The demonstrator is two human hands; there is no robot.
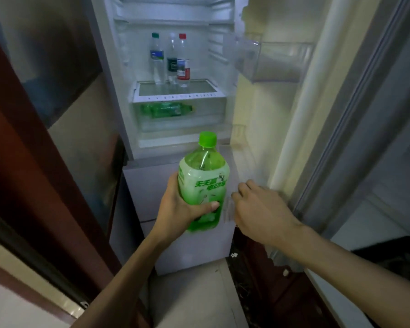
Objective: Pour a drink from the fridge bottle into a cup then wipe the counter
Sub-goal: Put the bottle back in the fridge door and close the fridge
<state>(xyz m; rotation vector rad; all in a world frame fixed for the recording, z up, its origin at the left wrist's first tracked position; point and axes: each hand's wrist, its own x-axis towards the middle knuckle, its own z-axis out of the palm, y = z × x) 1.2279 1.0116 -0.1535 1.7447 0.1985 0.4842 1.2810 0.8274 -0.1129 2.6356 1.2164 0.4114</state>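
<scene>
1. nearest the camera, the left hand (180, 209) wraps the green bottle (202, 185) around its lower body, fingers clamped, keeping it upright and capped, likely for carrying.
2. just beside, the right hand (263, 209) holds nothing, fingers loosely curled near the open fridge door (291, 129), probably to close it.
3. beyond, three clear bottles (171, 58) stand on a shelf (178, 91); no cup or counter visible.

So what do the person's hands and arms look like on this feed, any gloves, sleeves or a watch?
Both hands are bare, no gloves. The left hand and right hand show no rings, and neither wrist has a watch or band. Both forearms are uncovered down to the frame edge, so no sleeves are visible.
</scene>
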